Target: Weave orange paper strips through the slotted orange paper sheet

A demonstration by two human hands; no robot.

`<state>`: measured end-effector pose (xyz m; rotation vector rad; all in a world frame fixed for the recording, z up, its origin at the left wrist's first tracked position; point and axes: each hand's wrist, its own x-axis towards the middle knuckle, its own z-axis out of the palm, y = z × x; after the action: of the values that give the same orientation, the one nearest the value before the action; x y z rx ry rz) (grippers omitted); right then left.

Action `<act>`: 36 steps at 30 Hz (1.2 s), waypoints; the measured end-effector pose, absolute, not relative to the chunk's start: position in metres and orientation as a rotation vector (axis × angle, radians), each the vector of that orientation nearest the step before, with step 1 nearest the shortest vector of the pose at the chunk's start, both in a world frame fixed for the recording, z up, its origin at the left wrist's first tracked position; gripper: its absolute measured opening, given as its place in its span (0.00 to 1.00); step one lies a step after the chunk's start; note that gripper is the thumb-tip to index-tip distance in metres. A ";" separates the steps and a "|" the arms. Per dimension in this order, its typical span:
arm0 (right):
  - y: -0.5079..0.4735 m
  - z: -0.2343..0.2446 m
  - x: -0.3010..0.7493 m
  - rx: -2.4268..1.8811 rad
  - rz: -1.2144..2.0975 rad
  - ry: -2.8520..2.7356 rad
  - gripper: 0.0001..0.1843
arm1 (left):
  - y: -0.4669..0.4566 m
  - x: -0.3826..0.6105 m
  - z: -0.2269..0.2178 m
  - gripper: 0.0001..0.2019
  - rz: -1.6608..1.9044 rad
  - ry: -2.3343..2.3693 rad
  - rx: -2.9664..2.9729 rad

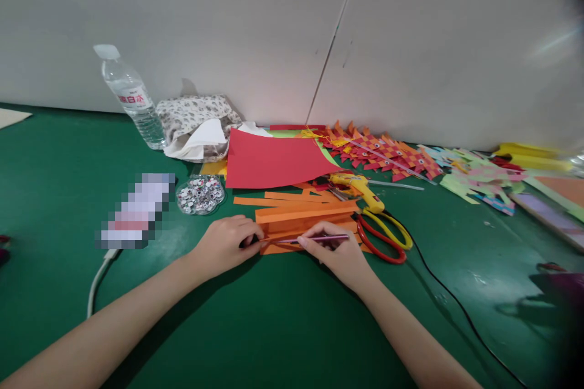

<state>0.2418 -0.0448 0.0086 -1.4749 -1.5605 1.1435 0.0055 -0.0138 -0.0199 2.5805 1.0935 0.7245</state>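
My left hand (228, 243) rests on the green table with its fingers curled, pinching the left end of a folded orange paper sheet (305, 217). My right hand (335, 250) is closed on a thin purple pen-like tool (314, 238) that lies along the sheet's near edge, its tip pointing left toward my left hand. Loose orange paper strips (283, 198) lie just behind the sheet.
Yellow and red scissors (385, 234) and a yellow glue gun (360, 185) with a black cord lie right of my hands. Behind are a red paper sheet (274, 159), woven paper fish (387, 155), a tray of googly eyes (201, 194), a water bottle (132, 97) and a cloth pouch (196, 124).
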 end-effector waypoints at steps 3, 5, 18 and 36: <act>-0.044 0.009 0.243 -1.479 1.164 -1.555 0.11 | -0.014 0.005 -0.021 0.07 0.721 1.097 2.573; -0.044 0.009 0.245 -1.487 1.167 -1.554 0.12 | -0.014 0.005 -0.021 0.07 0.724 1.099 2.568; -0.042 0.011 0.250 -1.507 1.120 -1.618 0.12 | -0.015 0.005 -0.019 0.08 0.717 1.102 2.580; -0.040 0.009 0.260 -1.499 1.069 -1.596 0.13 | -0.015 0.006 -0.020 0.07 0.706 1.099 2.564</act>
<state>0.2604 -0.0398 0.0091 -1.4985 -1.5955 1.0688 0.0056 -0.0152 -0.0196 2.5635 1.0995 0.7061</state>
